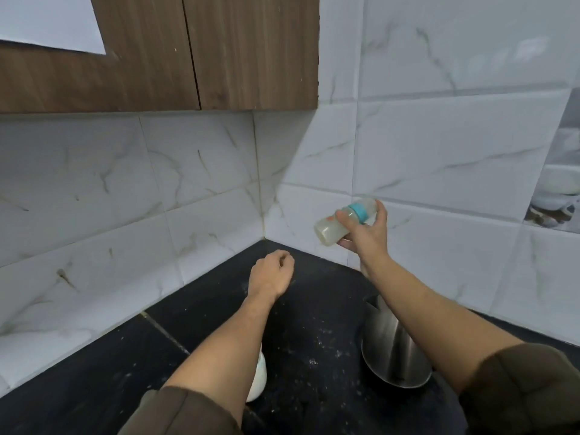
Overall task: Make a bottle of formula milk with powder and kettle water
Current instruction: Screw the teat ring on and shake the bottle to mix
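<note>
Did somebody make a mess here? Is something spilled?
Yes. White powder specks lie scattered over the black stone counter, between the white tub and the shiny steel kettle; they look spilled. The right hand holds the clear teal-ringed baby bottle tipped sideways.

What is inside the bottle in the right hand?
Pale, cloudy liquid shows at the base end of the bottle. The right hand and the teal ring cover its middle, hiding the fill level.

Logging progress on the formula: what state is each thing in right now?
Bottle: capped, tilted sideways, milky inside, gripped by right hand.
Left hand: fingers curled, holding nothing.
Kettle: standing, unheld.
Counter: speckled with white grains.
Cupboard doors: shut.
</note>
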Action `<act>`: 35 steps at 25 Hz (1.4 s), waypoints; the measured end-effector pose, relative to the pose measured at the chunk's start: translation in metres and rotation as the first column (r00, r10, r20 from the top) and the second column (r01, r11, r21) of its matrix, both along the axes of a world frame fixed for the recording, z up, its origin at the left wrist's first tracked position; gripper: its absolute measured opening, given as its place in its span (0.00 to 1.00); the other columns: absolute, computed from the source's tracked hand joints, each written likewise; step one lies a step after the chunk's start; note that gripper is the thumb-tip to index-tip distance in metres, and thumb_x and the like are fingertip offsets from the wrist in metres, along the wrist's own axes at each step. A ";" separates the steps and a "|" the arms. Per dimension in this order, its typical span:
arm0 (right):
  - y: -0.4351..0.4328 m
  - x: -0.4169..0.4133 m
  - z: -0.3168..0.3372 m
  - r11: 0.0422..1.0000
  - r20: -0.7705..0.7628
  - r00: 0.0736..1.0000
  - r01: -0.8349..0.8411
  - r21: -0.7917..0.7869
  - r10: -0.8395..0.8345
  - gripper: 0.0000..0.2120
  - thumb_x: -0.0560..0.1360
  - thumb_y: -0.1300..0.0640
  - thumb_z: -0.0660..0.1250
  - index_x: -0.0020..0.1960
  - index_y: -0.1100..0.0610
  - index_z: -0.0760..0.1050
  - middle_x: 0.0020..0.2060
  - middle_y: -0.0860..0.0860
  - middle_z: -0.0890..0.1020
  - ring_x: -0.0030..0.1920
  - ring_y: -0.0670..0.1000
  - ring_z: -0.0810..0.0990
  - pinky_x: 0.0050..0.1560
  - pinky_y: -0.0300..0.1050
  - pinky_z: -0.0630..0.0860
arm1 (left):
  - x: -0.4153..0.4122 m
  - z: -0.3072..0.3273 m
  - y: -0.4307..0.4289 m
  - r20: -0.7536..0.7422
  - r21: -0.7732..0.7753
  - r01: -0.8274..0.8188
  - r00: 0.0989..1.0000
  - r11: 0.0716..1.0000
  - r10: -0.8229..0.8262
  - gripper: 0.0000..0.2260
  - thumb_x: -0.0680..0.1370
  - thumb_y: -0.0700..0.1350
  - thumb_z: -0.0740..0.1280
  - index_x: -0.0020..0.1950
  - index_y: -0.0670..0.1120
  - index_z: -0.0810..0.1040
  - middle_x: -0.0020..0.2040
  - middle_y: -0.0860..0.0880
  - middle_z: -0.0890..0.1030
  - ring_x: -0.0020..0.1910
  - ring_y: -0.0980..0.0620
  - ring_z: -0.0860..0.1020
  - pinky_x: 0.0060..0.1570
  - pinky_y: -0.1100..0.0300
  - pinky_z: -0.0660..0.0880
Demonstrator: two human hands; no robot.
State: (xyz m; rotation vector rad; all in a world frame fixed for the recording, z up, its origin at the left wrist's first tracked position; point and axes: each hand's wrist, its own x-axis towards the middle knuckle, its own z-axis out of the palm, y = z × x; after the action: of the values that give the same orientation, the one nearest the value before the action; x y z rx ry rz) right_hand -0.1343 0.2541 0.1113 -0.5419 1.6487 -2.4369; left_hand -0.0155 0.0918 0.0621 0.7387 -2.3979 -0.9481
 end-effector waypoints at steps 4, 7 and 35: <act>-0.007 0.023 0.023 0.897 0.107 0.899 -0.434 0.090 0.424 0.37 0.75 0.58 0.78 0.77 0.45 0.64 0.64 0.60 0.82 0.56 0.62 0.87 0.48 0.56 0.86 | -0.011 0.008 -0.007 0.092 -0.193 -0.065 0.992 0.979 0.084 0.15 0.79 0.49 0.62 0.64 0.51 0.80 0.53 0.48 0.85 0.54 0.44 0.81 0.51 0.54 0.76; -0.008 0.029 0.026 0.817 0.010 0.839 -0.532 0.221 0.543 0.35 0.75 0.60 0.77 0.75 0.42 0.66 0.60 0.59 0.85 0.57 0.64 0.87 0.52 0.59 0.86 | -0.016 0.012 -0.008 0.128 -0.278 -0.052 0.988 0.959 0.091 0.10 0.79 0.48 0.65 0.58 0.50 0.80 0.50 0.48 0.84 0.47 0.46 0.81 0.43 0.55 0.74; -0.013 0.044 0.052 0.806 0.038 0.835 -0.540 0.242 0.548 0.27 0.74 0.54 0.76 0.71 0.50 0.73 0.55 0.56 0.87 0.51 0.57 0.88 0.49 0.55 0.87 | -0.014 0.026 -0.028 0.012 -0.361 -0.158 0.985 0.919 0.175 0.12 0.79 0.47 0.66 0.60 0.47 0.80 0.47 0.48 0.84 0.42 0.48 0.77 0.38 0.56 0.72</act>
State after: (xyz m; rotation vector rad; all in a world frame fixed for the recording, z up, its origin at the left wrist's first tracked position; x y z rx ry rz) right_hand -0.0899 0.2411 0.1634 -0.8781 1.5038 -1.7900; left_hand -0.0290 0.0639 0.0879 0.8107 -2.4043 -0.4095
